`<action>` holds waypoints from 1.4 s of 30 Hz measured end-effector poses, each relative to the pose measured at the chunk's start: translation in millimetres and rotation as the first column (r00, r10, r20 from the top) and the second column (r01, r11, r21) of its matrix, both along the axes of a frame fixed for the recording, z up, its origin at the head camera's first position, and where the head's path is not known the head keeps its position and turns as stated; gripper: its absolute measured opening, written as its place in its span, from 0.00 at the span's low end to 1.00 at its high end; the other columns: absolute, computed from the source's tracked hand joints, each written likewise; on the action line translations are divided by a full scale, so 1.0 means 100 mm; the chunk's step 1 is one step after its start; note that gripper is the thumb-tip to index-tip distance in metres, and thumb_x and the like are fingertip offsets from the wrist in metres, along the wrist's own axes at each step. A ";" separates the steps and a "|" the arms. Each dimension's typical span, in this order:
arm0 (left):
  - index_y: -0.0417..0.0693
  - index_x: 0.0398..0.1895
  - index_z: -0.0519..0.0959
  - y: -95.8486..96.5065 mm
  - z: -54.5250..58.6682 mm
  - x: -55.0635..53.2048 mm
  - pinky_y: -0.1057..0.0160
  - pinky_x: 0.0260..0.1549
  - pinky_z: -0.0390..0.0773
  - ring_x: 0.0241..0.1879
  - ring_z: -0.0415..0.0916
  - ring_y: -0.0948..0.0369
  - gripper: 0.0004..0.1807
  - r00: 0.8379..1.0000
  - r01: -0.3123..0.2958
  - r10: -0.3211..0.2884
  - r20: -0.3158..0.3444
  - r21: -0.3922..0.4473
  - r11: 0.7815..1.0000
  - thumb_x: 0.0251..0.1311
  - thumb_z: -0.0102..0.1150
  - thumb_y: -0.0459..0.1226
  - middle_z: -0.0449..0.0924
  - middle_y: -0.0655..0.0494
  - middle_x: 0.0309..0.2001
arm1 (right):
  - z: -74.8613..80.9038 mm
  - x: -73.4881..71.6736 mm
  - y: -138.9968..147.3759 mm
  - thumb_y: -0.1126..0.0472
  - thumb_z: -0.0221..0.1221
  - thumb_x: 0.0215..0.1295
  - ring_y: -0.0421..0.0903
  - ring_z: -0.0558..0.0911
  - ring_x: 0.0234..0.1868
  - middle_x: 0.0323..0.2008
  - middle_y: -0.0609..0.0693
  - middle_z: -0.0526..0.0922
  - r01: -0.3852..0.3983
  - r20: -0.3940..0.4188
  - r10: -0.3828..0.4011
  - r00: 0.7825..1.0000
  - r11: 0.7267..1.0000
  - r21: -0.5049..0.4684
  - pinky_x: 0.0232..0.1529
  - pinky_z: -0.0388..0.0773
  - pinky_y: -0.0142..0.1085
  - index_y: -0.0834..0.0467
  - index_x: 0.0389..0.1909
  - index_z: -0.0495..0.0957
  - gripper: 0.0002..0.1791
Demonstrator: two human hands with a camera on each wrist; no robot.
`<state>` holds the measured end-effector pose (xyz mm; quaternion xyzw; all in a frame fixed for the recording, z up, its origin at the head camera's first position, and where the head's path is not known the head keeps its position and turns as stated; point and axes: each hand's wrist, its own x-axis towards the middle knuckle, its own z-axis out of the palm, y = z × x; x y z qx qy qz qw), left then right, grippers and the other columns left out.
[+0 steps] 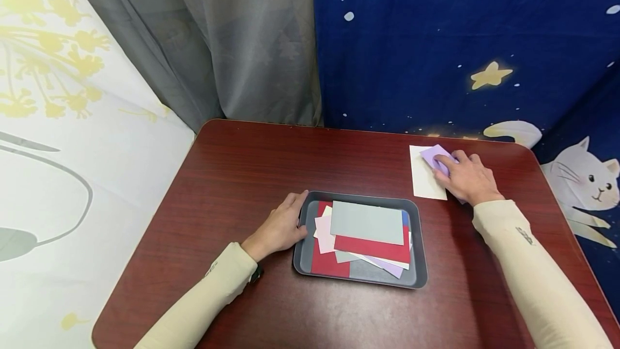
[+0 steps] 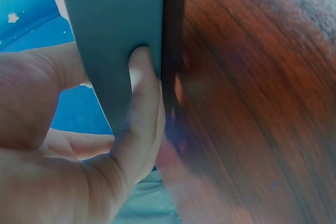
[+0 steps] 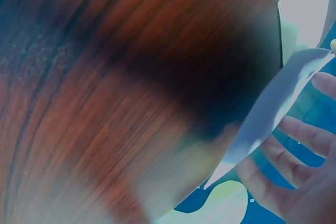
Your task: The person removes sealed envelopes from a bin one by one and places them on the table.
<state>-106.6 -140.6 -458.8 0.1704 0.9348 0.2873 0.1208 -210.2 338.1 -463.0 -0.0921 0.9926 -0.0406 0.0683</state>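
Observation:
My left hand [image 1: 281,225] holds the left side of a grey tray [image 1: 298,263]. In the left wrist view, digits lie on both sides of the tray's wall [image 2: 110,19]. Sheets of paper are stacked loosely in the tray, a pale grey one [image 1: 365,222] on top, with red [image 1: 382,248], pink [image 1: 325,233] and lilac edges under it. At the far right, my right hand [image 1: 467,176] holds a lilac sheet of paper [image 1: 436,152] over a cream sheet [image 1: 426,179] on the table. The right wrist view shows the held sheet [image 3: 268,108] bowed along the fingers.
The dark red wooden table [image 1: 242,166] has rounded corners. Behind it hang a grey curtain [image 1: 261,42] and a blue star-patterned curtain [image 1: 411,69]. A white patterned cloth [image 1: 97,149] borders the left side.

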 end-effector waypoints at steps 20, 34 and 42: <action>0.37 0.87 0.58 0.00 0.00 0.00 0.59 0.36 0.81 0.28 0.74 0.64 0.49 1.000 -0.006 0.006 0.009 0.003 1.000 0.66 0.72 0.30 0.69 0.41 0.75 | -0.03 0.00 0.09 0.40 0.40 0.86 0.81 0.65 0.57 0.67 0.79 0.62 0.192 -0.003 -0.193 0.981 0.979 -0.063 0.48 0.73 0.80 0.59 0.79 0.65 0.34; 0.37 0.87 0.58 0.00 0.00 0.01 0.58 0.36 0.81 0.29 0.74 0.63 0.49 1.000 -0.011 0.011 0.012 0.006 1.000 0.65 0.72 0.30 0.69 0.41 0.75 | -0.10 -0.01 0.18 0.42 0.40 0.85 0.85 0.65 0.56 0.63 0.83 0.62 0.265 0.035 -0.263 0.964 0.963 -0.052 0.48 0.73 0.79 0.63 0.78 0.63 0.35; 0.38 0.87 0.58 0.00 0.00 0.01 0.59 0.35 0.80 0.28 0.74 0.65 0.49 1.000 -0.011 0.011 0.018 0.009 1.000 0.65 0.72 0.30 0.69 0.42 0.74 | -0.17 -0.02 0.20 0.44 0.41 0.84 0.86 0.65 0.57 0.63 0.85 0.60 0.311 0.052 -0.308 0.950 0.948 -0.059 0.50 0.73 0.80 0.65 0.78 0.62 0.35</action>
